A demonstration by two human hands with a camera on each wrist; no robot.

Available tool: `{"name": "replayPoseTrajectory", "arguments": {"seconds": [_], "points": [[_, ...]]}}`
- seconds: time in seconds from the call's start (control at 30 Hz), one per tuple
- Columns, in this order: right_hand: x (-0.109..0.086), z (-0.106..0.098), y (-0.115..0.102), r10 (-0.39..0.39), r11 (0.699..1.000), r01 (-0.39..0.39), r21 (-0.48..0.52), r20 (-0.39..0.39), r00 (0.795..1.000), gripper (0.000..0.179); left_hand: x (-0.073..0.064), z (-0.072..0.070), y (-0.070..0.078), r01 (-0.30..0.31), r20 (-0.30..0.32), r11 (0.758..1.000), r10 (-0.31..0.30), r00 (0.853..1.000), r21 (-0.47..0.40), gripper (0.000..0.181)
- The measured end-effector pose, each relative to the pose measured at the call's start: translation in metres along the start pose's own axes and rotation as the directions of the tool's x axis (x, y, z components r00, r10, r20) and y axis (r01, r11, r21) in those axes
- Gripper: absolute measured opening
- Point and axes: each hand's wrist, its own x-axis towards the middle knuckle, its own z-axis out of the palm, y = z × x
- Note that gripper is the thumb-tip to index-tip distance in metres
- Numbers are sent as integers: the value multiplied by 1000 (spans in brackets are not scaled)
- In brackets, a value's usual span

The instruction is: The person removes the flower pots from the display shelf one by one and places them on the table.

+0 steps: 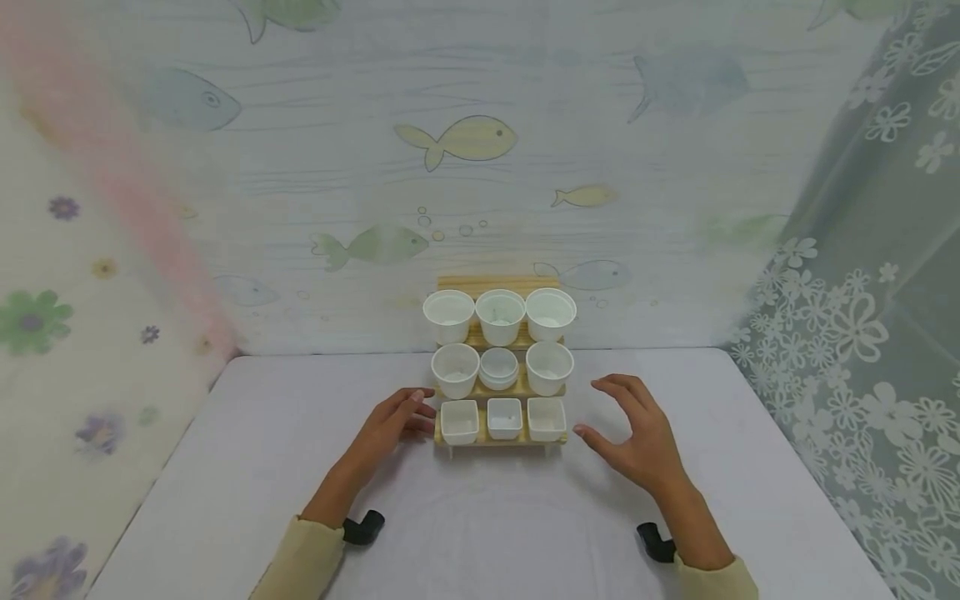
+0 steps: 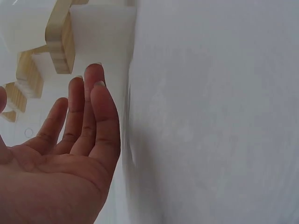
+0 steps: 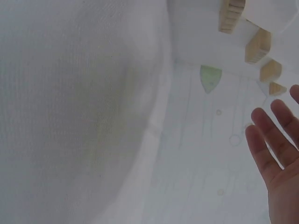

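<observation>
A wooden tiered stand [image 1: 487,286] holds white cups in rows, at the middle of the table in the head view. Round tubs [image 1: 500,332] fill the back tier, and more round cups [image 1: 456,387] line the middle one. Along the front tier sit small square cups [image 1: 460,433]. My left hand [image 1: 384,429] is at the stand's left side, fingertips right by its lower edge, holding nothing. To the right of the stand, my right hand [image 1: 641,437] is spread with thumb and fingers apart, a gap between it and the cups. Both wrist views show straight or slightly bent fingers beside the wooden steps [image 2: 63,44].
A white cloth covers the table [image 1: 480,533]. Behind the stand rises a wall curtain [image 1: 480,200] printed with fish, and a sheer flowered curtain [image 1: 892,400] hangs at the right. A black wrist mount [image 1: 365,528] shows at my left sleeve, another mount [image 1: 656,543] at my right.
</observation>
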Motion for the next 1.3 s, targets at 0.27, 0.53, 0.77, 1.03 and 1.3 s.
{"name": "replayPoseTrajectory", "arguments": {"seconds": [0.27,0.53,0.77,1.03,1.3], "points": [[0,7,-2,-27,996,24,84,31,999,64,-2,4,0,34,80,997,-28,996,-71,57],[1,12,-8,-57,992,50,119,57,997,65,-1,8,-4,27,105,998,-20,994,-65,52],[1,19,-7,-105,984,96,152,54,993,66,2,10,-10,12,128,996,-1,992,-87,48],[0,26,-8,-149,966,129,223,74,986,64,1,9,-14,9,126,993,6,992,-119,48],[0,30,-9,-178,956,153,250,82,981,65,-2,13,-24,-28,70,990,38,997,-139,42]]}}
